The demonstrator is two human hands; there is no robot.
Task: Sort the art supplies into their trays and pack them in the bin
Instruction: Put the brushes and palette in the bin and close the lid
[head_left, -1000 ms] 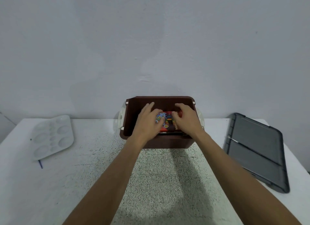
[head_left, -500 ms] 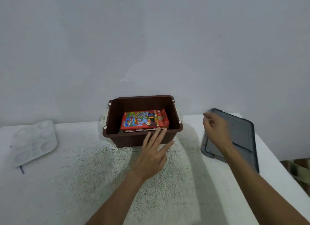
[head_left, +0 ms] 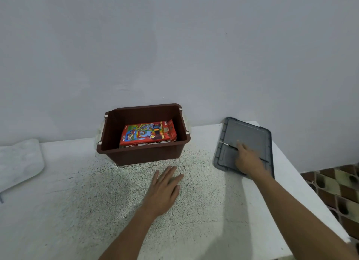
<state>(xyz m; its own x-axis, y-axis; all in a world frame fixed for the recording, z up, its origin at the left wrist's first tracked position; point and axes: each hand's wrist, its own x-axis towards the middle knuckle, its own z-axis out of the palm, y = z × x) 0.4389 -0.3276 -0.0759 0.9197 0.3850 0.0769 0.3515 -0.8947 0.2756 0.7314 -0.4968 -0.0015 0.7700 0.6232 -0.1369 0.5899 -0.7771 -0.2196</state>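
Observation:
A brown bin stands at the back of the white table against the wall. Inside it lies a red box of oil pastels on top of another box. My left hand rests flat on the table just in front of the bin, fingers straight. To the right lies a grey lid with a thin paintbrush across it. My right hand is on the lid over the brush, its fingers reaching down to the brush; whether they hold it I cannot tell.
A white paint palette lies at the table's far left edge. The table's right edge drops off to a patterned tiled floor. A grey wall stands right behind the bin.
Both hands came out of the bin. My left hand drew back onto the table in front of it. My right hand swung right and came down on the grey lid.

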